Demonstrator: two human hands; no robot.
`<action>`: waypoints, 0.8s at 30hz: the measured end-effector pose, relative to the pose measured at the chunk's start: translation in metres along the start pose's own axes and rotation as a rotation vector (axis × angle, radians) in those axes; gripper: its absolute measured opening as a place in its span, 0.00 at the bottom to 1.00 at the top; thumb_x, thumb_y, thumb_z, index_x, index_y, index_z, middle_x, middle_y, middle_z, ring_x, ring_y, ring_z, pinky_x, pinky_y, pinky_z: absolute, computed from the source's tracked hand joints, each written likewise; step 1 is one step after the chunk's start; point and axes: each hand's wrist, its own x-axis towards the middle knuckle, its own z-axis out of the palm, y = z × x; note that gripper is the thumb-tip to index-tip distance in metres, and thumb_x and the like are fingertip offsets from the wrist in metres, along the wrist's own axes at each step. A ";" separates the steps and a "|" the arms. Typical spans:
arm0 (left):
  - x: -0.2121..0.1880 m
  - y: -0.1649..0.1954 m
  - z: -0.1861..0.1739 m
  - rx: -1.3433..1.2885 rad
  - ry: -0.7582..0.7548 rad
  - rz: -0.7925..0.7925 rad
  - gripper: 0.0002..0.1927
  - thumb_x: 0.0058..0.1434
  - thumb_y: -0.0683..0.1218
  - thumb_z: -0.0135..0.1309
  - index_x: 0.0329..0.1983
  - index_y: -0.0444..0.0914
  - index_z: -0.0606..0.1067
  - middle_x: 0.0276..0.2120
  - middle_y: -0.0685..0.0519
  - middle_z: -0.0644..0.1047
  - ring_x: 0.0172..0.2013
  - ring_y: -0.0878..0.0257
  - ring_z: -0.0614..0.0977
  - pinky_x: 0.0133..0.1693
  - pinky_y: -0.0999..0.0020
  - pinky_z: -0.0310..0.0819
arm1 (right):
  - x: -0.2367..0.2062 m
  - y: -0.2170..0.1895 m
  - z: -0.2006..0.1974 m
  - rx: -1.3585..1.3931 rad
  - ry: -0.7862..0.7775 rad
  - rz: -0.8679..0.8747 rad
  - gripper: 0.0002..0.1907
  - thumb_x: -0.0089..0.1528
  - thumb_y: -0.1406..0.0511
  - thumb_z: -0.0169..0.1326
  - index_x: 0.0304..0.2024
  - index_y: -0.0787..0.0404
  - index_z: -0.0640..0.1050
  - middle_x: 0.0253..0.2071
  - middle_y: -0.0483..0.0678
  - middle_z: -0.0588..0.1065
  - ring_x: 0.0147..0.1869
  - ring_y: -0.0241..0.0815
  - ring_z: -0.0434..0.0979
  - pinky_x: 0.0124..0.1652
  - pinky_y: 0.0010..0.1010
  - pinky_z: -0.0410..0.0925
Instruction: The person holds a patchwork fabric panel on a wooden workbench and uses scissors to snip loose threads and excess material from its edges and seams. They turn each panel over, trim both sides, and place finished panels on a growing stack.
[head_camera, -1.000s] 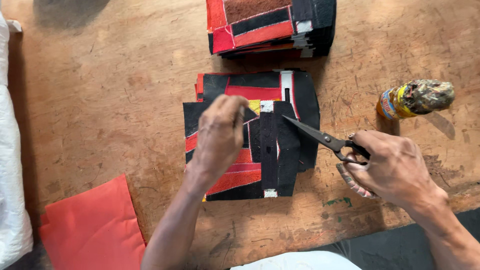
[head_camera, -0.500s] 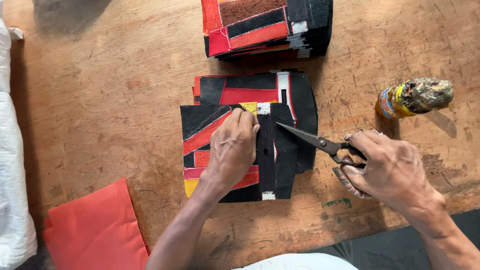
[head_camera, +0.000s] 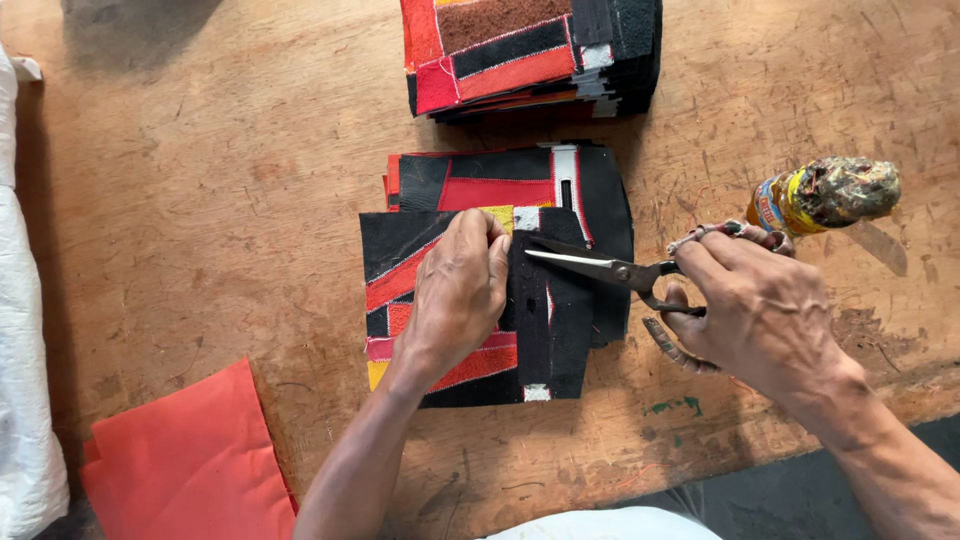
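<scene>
A black and red stitched fabric piece lies on a small pile of the same pieces on the wooden table. My left hand lies flat on it, fingertips by a yellow and white patch near its top edge. My right hand grips a pair of scissors by the wrapped handles. The blades are nearly closed and point left over the piece, their tip just right of my left fingers.
A taller stack of black and red pieces sits at the far edge. A bottle with a crusted cap lies to the right. Red sheets rest at the near left, white cloth along the left edge.
My left hand drew the top piece down and to the left, then settled flat on it. The scissors moved left until the blade tip reached the piece's top edge.
</scene>
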 end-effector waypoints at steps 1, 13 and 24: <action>-0.001 0.000 0.001 0.016 -0.006 -0.013 0.07 0.71 0.43 0.49 0.40 0.33 0.71 0.35 0.45 0.75 0.33 0.53 0.79 0.37 0.56 0.75 | 0.002 0.000 -0.002 -0.001 0.002 -0.006 0.13 0.55 0.62 0.62 0.40 0.63 0.79 0.33 0.48 0.77 0.33 0.44 0.78 0.31 0.36 0.73; 0.002 -0.004 0.010 0.070 0.079 0.097 0.05 0.67 0.41 0.54 0.36 0.33 0.73 0.32 0.46 0.76 0.31 0.53 0.79 0.35 0.54 0.73 | 0.003 0.006 0.003 -0.047 0.054 -0.074 0.10 0.58 0.64 0.58 0.38 0.64 0.78 0.34 0.50 0.78 0.34 0.44 0.79 0.33 0.36 0.74; 0.000 0.001 0.000 -0.012 0.089 0.098 0.04 0.66 0.40 0.55 0.37 0.34 0.74 0.32 0.48 0.77 0.31 0.55 0.80 0.35 0.56 0.75 | 0.003 0.010 0.006 0.045 -0.233 0.019 0.13 0.57 0.60 0.63 0.38 0.62 0.78 0.31 0.47 0.77 0.30 0.41 0.78 0.30 0.36 0.74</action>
